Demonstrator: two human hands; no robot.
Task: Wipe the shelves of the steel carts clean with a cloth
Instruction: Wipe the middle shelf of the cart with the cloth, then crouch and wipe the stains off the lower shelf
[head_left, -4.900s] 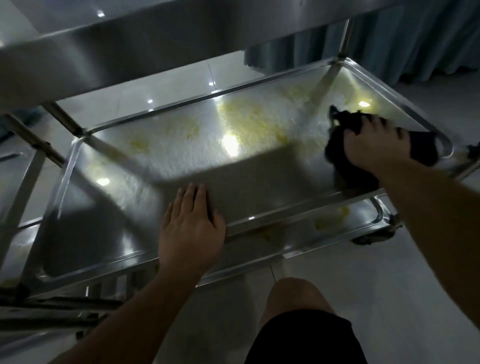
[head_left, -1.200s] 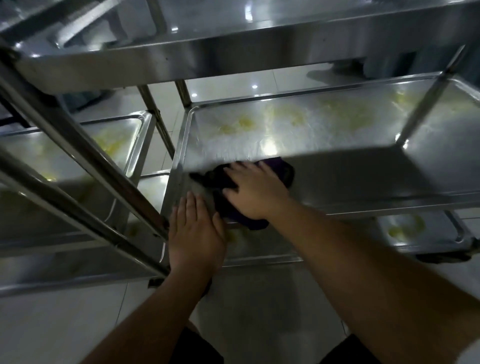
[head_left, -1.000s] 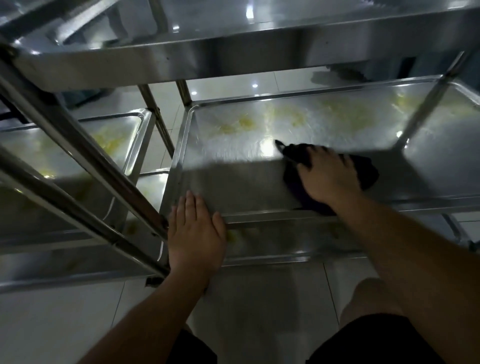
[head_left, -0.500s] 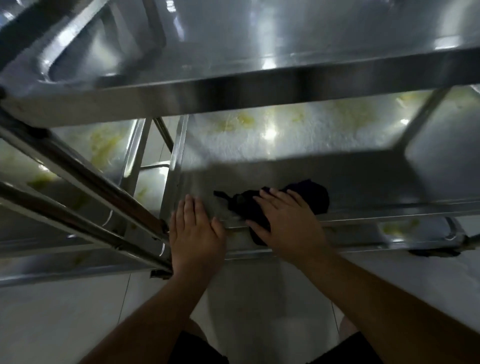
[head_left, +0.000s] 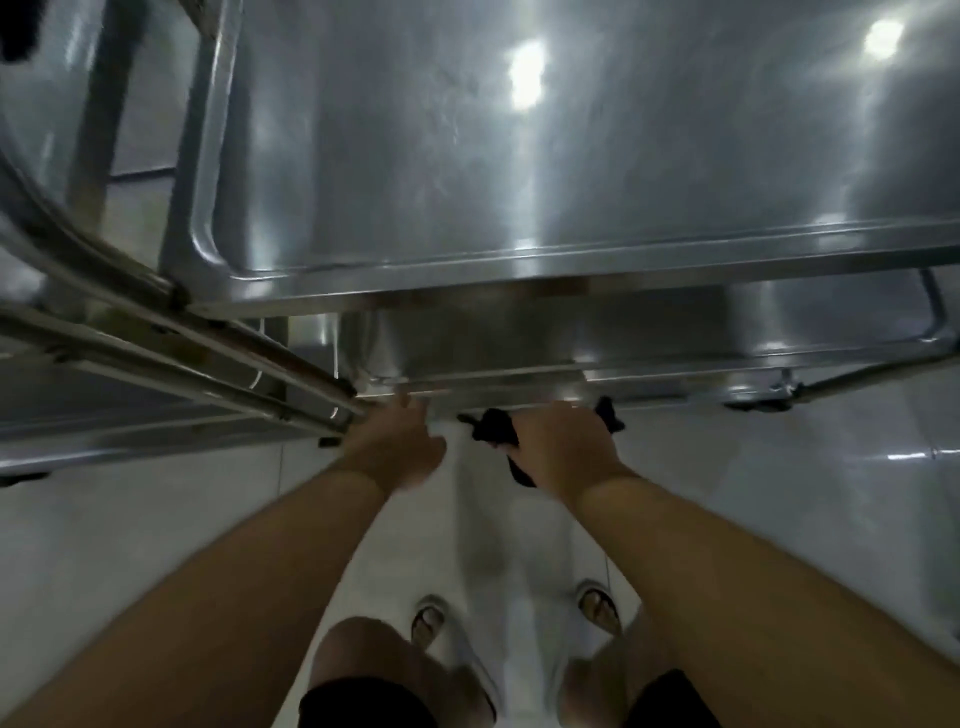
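Note:
I look almost straight down on the steel cart. Its top shelf (head_left: 519, 156) fills the upper view, shiny with light reflections. The middle shelf's front edge (head_left: 649, 374) shows just below it. My right hand (head_left: 558, 447) is closed on the dark cloth (head_left: 491, 428) at that front edge; cloth ends stick out on both sides of the hand. My left hand (head_left: 395, 441) rests at the shelf's front left corner, its fingertips hidden under the rim.
A second steel cart (head_left: 104, 364) stands close on the left, its slanted posts meeting the first cart's corner. A caster (head_left: 753, 402) shows at the right. White tiled floor lies below, with my knees and sandalled feet (head_left: 597, 605) near the bottom.
My view has risen above the top shelf, hiding the middle shelf's surface. My right hand has drawn the cloth back to the front edge. The left hand stays at the corner.

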